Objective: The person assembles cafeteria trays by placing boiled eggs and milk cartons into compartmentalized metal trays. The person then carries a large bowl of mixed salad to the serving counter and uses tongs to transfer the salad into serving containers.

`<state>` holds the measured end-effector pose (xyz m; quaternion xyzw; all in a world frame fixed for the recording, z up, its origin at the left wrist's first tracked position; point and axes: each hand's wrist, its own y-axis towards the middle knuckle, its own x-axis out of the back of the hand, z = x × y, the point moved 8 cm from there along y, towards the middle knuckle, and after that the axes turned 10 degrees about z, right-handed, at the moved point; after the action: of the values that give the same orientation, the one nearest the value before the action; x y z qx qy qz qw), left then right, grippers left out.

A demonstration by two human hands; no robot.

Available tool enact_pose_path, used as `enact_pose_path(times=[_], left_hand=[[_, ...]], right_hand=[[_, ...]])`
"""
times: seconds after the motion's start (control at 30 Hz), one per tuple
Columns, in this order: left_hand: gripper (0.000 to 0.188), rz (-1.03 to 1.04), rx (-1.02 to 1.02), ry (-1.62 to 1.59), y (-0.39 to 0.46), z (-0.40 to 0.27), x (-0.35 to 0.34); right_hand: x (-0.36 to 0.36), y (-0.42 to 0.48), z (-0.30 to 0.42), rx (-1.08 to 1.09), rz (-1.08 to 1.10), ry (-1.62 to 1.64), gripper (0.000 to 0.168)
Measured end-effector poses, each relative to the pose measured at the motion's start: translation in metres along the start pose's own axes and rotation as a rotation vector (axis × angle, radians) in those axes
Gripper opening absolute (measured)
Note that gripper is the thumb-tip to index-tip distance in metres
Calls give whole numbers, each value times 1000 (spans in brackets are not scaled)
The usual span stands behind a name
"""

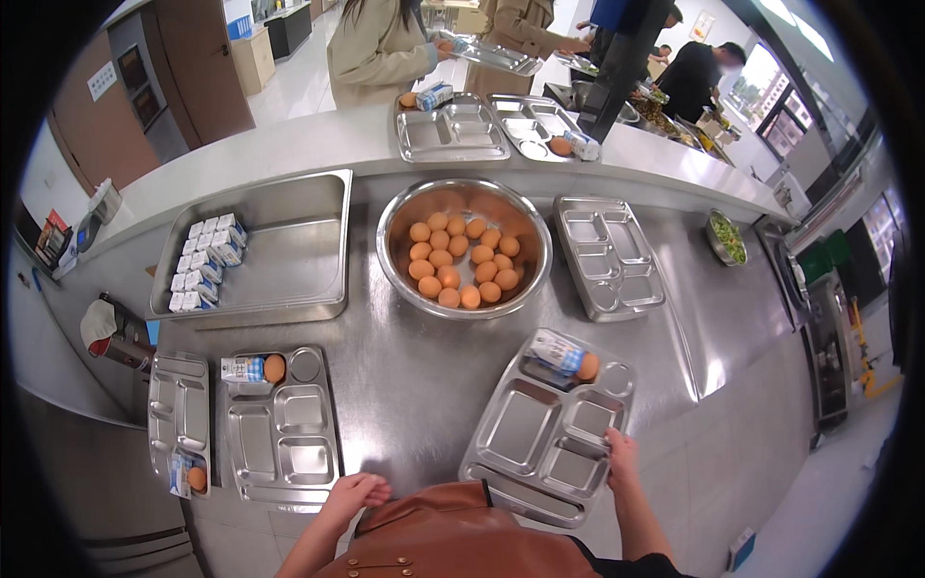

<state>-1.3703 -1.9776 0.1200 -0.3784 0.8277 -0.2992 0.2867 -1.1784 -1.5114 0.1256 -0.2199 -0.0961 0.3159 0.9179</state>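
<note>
My right hand grips the right edge of a stainless steel compartment tray, which sits askew over the counter's front edge. In its upper compartment lie a milk carton and a brown egg. My left hand is empty, its fingers curled together, beside the lower right corner of another compartment tray. That tray also bears a carton and an egg. Ahead stands a steel bowl holding several brown eggs.
A deep steel pan holds rows of cartons. Stacked trays stand right of the bowl; another loaded tray lies far left. Two loaded trays rest on the raised ledge. People stand beyond, one holding a tray.
</note>
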Motion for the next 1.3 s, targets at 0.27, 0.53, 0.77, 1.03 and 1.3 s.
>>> enact_pose_path(times=[0.27,0.53,0.77,1.03,1.3], left_hand=[[39,449,-261,-63,18,-125,-109],[24,-182,-363,-94,-4,-180,0],[14,-485,-520,-49,-8,-267,130],[12,-482,-658,-19,97,-401,246],[20,-620,-569,302,230,-503,315]], right_hand=[[-51,-33,109,128,51,5,27],[-264,-13,183,181,502,-54,29],[-411,-6,221,271,878,141,38],[-360,35,161,34,640,140,35],[-293,57,120,-66,386,75,29]])
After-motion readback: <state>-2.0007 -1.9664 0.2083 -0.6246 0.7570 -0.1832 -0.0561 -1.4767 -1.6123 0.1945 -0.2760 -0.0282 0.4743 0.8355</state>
